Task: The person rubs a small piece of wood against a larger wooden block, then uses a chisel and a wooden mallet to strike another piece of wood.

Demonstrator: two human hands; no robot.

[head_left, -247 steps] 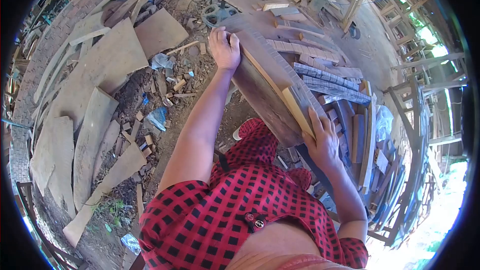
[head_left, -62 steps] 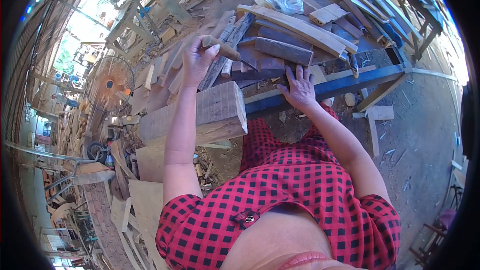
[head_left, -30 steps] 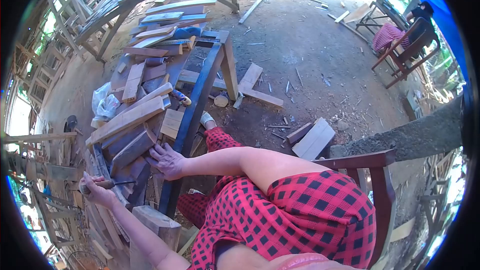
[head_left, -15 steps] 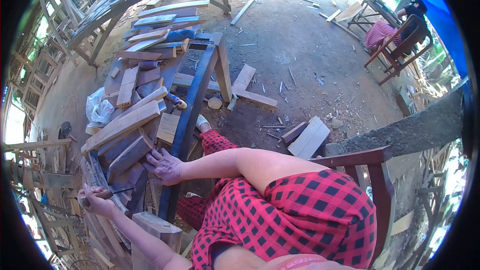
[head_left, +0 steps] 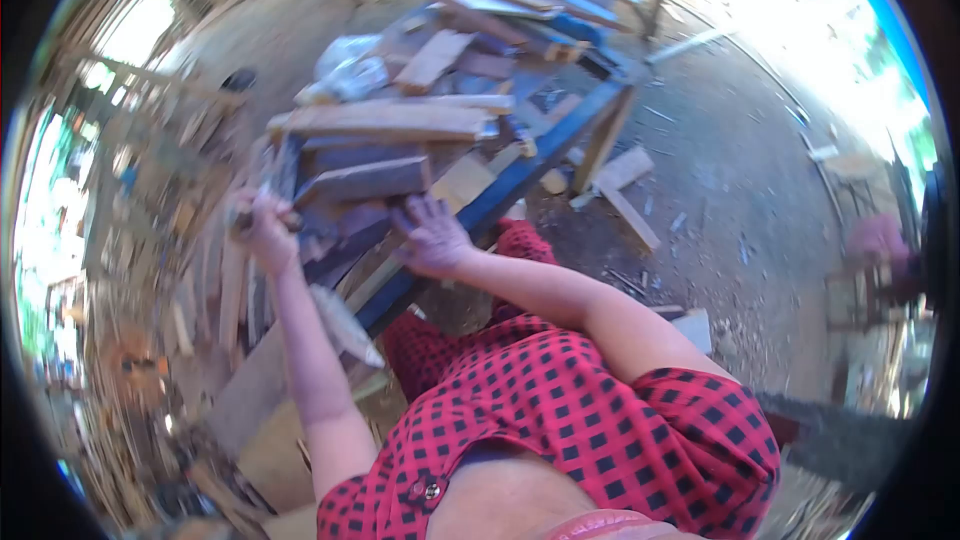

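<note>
Landmark: the dark rail (head_left: 545,158) of the low table, running slantwise from near the wearer's knees up to a pale wooden leg (head_left: 605,145) at its far end. View blurred throughout.

Left hand (head_left: 268,228): well out to the left of the rail, raised, fingers curled round a wooden-handled tool (head_left: 292,222). Brown handle shows on both sides of the fist; the tool's shaft is lost in the blur.

Right hand (head_left: 435,237): flat, palm down, fingers spread wide, gripping nothing visible. Lies at the rail's inner edge, fingertips at the near end of a dark block (head_left: 370,178); cannot tell whether they press on it.

Dark block lies left of the rail, on the heap. Beyond it, also left of the rail, a long pale plank (head_left: 390,122). A squarish light block (head_left: 463,183) sits between the right hand and the rail's far half, just beside the rail. Clear plastic bag (head_left: 350,68) farther left of the rail, past the plank. Stacked boards (head_left: 535,0) past the rail's far end.

Right of the rail, on the ground: two pale offcuts (head_left: 628,170), near the leg. Red-and-black checked clothing (head_left: 560,370) fills the space below the rail's near end.
</note>
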